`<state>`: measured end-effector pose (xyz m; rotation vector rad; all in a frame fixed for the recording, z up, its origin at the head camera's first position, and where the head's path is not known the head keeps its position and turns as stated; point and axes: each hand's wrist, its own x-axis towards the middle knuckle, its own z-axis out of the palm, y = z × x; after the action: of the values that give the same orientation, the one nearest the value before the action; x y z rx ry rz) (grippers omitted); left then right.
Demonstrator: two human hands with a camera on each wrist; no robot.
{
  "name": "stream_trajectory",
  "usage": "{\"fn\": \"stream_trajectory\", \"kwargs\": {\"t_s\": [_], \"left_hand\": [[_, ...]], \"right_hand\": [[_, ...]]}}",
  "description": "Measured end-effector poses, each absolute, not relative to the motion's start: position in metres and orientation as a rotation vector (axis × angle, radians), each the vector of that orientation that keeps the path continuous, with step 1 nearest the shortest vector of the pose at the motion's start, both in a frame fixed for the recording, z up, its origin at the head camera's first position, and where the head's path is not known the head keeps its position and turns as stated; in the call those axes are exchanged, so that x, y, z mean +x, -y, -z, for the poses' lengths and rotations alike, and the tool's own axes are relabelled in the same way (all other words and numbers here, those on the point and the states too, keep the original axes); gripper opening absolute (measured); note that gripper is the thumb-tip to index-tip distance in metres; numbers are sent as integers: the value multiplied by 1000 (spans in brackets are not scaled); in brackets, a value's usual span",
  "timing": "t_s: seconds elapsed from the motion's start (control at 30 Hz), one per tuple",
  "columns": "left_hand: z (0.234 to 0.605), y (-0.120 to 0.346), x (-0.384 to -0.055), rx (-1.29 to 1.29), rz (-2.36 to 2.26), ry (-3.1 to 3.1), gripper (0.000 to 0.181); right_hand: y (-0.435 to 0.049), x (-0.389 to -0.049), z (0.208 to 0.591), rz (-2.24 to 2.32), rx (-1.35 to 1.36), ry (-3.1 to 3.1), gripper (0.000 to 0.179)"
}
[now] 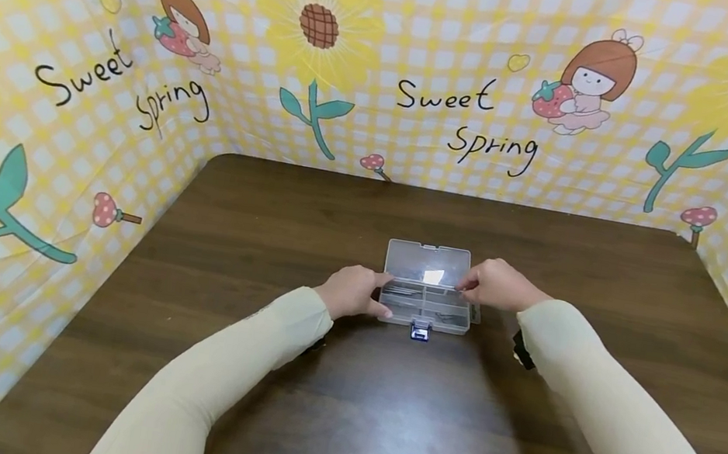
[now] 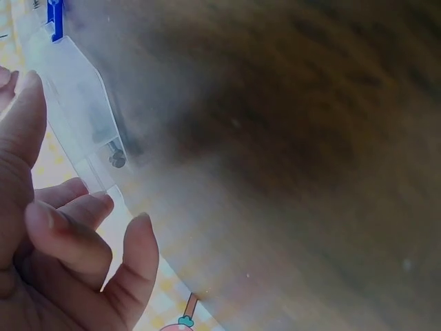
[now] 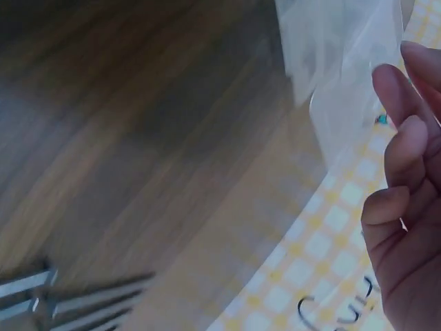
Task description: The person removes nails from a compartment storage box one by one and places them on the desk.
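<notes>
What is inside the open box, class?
The box holds dividers and thin items, too small to identify, back left and front right. The left hand covers part of its left edge, the right hand its back-right corner; anything behind them is hidden.

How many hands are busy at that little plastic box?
2: the left hand at the left end of the plastic box and the right hand at its right end, beside the open lid. No other hand shows.
</notes>
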<state>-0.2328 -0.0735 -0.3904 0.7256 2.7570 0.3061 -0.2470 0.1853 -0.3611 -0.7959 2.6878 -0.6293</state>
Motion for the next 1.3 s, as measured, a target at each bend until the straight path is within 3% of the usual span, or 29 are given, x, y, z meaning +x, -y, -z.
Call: {"fn": "stream_trajectory", "kwargs": {"t_s": [0.47, 1.3], "left_hand": [[389, 74, -233, 713, -355, -2747, 70], [389, 78, -228, 672, -448, -2738, 70]], "right_hand": [[-135, -252, 367, 596, -895, -2669, 21], [-102, -258, 378, 379, -1131, -2615, 20]]}}
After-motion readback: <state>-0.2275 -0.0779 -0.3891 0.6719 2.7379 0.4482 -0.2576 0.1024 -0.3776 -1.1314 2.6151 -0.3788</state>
